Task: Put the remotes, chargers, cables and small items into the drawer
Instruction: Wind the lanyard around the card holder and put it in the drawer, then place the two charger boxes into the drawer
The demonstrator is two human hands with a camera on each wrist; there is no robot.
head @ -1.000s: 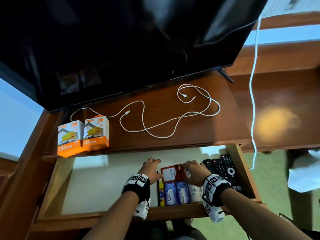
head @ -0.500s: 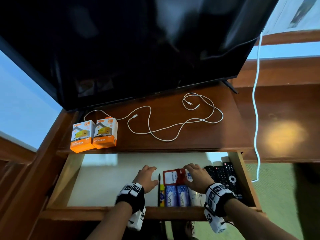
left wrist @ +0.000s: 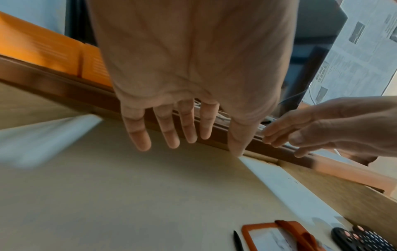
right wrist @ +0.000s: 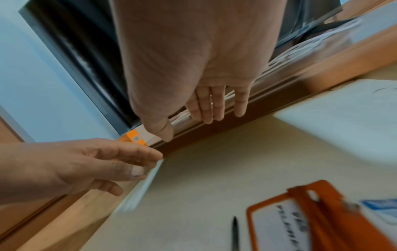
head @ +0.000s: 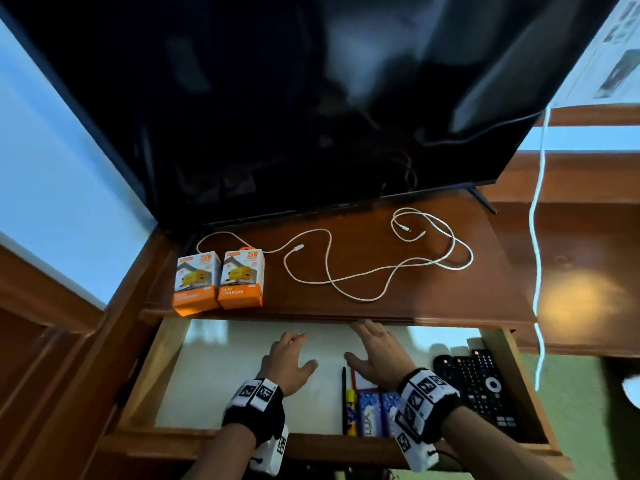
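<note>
Head view is showing both hands, the left hand [head: 289,363] and right hand [head: 375,355], hovering empty with fingers spread over the drawer [head: 242,375]. Beyond their fingertips, on the bench [head: 485,271], the white cable [head: 363,271] is lying loose; limp and light, it is probably best gathered at its loops.

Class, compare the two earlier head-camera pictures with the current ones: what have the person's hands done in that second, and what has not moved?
Both hands have let go and moved forward. The right hand released the red card holder, which now lies in the drawer; the left hand lifted off the drawer floor. Both are open and reach toward the shelf edge. Unmoved: the two charger boxes, the white cable, the remotes.
</note>
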